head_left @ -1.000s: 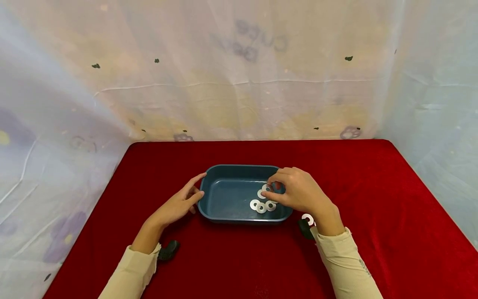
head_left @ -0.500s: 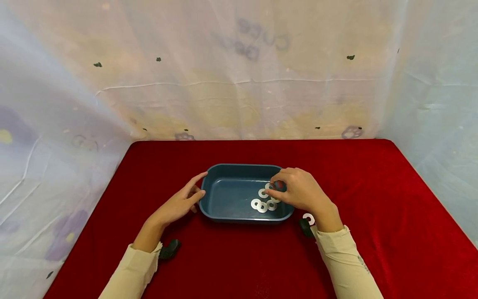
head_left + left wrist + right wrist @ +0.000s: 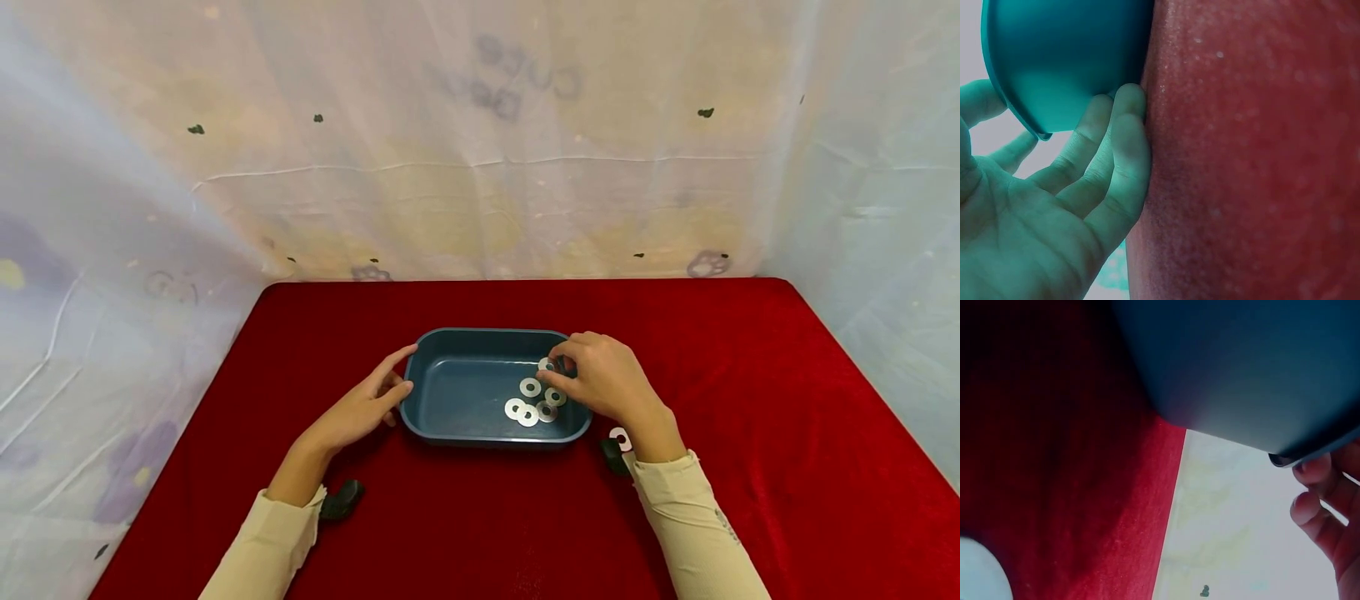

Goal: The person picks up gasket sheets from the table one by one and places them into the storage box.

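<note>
A blue rectangular tray [image 3: 465,440] stands on the red cloth, with several flat metal washers [image 3: 530,387] on its floor at the right. My left hand [image 3: 356,414] rests against the left end; thumb and index finger touch the rim, and in the left wrist view the other fingers lie along the outer wall [image 3: 1066,56]. My right hand [image 3: 607,375] reaches over the right rim and pinches one washer [image 3: 546,365] between thumb and index finger. In the right wrist view, loosely bent fingers [image 3: 1316,472] show at the rim, while the pinch is hidden.
Another washer [image 3: 619,438] lies on the red cloth [image 3: 480,525], partly hidden by the right wrist. Dark camera mounts sit at the left wrist [image 3: 341,500] and right wrist [image 3: 615,457]. Pale patterned sheets [image 3: 480,167] hang behind the table and along both sides.
My right hand has moved slightly up and right, and the pinched washer has shifted with it away from the others. My left hand stays on the tray.
</note>
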Demonstrator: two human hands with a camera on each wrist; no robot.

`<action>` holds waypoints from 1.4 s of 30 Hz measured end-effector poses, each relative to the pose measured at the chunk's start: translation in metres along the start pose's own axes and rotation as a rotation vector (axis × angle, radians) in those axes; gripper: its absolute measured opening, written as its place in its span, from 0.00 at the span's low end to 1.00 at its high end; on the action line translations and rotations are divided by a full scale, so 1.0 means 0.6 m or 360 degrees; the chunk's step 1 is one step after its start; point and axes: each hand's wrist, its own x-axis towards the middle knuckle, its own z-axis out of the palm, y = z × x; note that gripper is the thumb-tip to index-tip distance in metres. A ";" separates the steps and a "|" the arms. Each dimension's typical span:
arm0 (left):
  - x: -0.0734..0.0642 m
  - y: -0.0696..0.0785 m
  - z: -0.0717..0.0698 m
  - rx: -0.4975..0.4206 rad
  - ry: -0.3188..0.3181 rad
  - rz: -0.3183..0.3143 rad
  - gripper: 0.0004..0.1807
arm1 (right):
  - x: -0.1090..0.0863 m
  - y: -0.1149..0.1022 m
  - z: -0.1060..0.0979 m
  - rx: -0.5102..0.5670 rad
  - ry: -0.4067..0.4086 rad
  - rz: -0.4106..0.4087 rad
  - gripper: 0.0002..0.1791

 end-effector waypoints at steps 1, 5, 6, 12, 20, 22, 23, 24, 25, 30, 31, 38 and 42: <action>0.000 0.000 0.000 0.0002 0.0000 0.0000 0.33 | 0.000 0.001 0.001 -0.0011 0.0007 0.0013 0.18; 0.001 0.000 0.000 0.0012 0.0001 0.0000 0.33 | -0.002 0.002 0.003 -0.0047 0.0021 0.0063 0.20; 0.001 0.000 0.000 0.0013 0.0000 -0.0001 0.33 | -0.002 0.002 0.005 -0.0053 0.0017 0.0072 0.20; 0.001 0.002 0.000 0.0002 -0.0009 0.0004 0.33 | -0.002 0.005 0.002 -0.0021 -0.0031 0.0127 0.23; 0.004 0.003 0.003 0.0003 -0.0013 0.0007 0.33 | -0.011 0.006 -0.028 0.0085 -0.0028 0.0147 0.20; 0.004 0.001 0.003 -0.0003 -0.0019 0.0002 0.33 | -0.017 0.002 -0.039 0.0118 -0.0025 0.0163 0.19; 0.005 -0.001 0.002 0.0000 -0.0023 0.0003 0.33 | -0.020 0.001 -0.044 0.0133 -0.0025 0.0167 0.18; 0.005 -0.003 0.002 -0.0001 -0.0028 0.0001 0.33 | -0.024 -0.001 -0.048 0.0144 -0.0026 0.0170 0.18; 0.004 -0.004 0.002 -0.0005 -0.0027 -0.0010 0.33 | -0.028 -0.001 -0.052 0.0151 -0.0029 0.0164 0.18; 0.003 -0.005 0.001 -0.0011 -0.0074 -0.0030 0.33 | -0.049 0.014 -0.054 0.0173 -0.0124 0.0058 0.14; 0.003 -0.004 0.001 -0.0008 -0.0088 -0.0037 0.33 | -0.054 0.020 -0.053 0.0186 -0.0149 0.0036 0.13; 0.005 0.000 0.006 0.0007 -0.0133 -0.0066 0.33 | -0.088 0.066 -0.060 0.0391 -0.0188 0.0105 0.18; 0.008 0.002 0.006 0.0020 -0.0123 -0.0054 0.33 | -0.109 0.085 -0.057 0.0437 -0.0225 0.0100 0.19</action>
